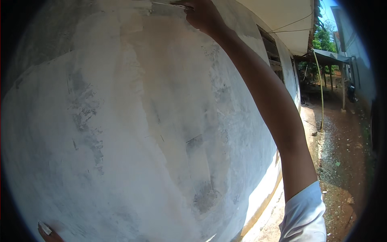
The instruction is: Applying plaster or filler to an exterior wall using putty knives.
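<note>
Right hand (202, 15): closed on one thin tool (180, 5) at one patchy grey wall (121, 121); left hand (51, 235): opening indeterminable, at one pale piece (45, 228); one outdoor passage (340, 169) alongside.

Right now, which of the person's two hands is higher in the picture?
The right hand, at the top edge, holding a thin tool; the left hand is at lower left.

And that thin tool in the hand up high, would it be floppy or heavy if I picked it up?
The tool is probably more stiff than floppy, since it sticks out straight from the fingers without drooping. It's likely light: it looks slim, and the right hand alone holds it up high.
</note>
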The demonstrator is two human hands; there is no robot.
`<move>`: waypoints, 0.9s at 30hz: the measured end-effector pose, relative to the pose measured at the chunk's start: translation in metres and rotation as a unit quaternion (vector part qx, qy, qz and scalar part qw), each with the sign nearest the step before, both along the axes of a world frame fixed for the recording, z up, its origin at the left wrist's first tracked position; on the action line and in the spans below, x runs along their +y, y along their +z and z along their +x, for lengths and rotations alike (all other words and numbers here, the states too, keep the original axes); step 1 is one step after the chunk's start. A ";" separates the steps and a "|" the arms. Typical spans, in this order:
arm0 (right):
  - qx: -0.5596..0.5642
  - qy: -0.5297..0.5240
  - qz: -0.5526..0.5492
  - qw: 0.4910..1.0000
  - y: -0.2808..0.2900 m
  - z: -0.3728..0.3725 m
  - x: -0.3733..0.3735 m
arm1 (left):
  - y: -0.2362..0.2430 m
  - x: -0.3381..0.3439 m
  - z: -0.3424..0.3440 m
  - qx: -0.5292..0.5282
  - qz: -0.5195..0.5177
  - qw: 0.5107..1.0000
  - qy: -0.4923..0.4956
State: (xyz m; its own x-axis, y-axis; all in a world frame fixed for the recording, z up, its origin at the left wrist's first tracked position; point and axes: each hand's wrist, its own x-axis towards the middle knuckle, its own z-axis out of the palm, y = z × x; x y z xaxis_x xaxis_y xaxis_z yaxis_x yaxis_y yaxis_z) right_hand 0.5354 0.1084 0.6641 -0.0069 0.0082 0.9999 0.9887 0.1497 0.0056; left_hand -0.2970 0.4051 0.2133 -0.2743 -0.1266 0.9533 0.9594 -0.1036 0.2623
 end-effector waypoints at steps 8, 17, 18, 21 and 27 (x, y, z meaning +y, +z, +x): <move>-0.093 -0.112 0.005 0.989 -0.036 0.014 0.066 | -0.002 -0.001 -0.001 0.046 0.015 0.999 0.014; -0.058 -0.035 -0.055 0.996 -0.373 -0.004 0.034 | 0.013 -0.002 0.012 0.082 0.053 0.995 0.001; -0.031 -0.027 -0.082 0.996 -0.407 -0.011 0.028 | 0.014 -0.001 0.014 0.090 0.057 0.994 -0.004; -0.004 -0.039 -0.145 0.989 -0.508 -0.023 0.020 | 0.014 -0.005 0.012 0.047 0.039 0.998 0.001; 0.058 -0.021 -0.239 0.969 -0.639 -0.042 -0.015 | 0.025 -0.012 0.026 0.025 0.013 0.999 0.046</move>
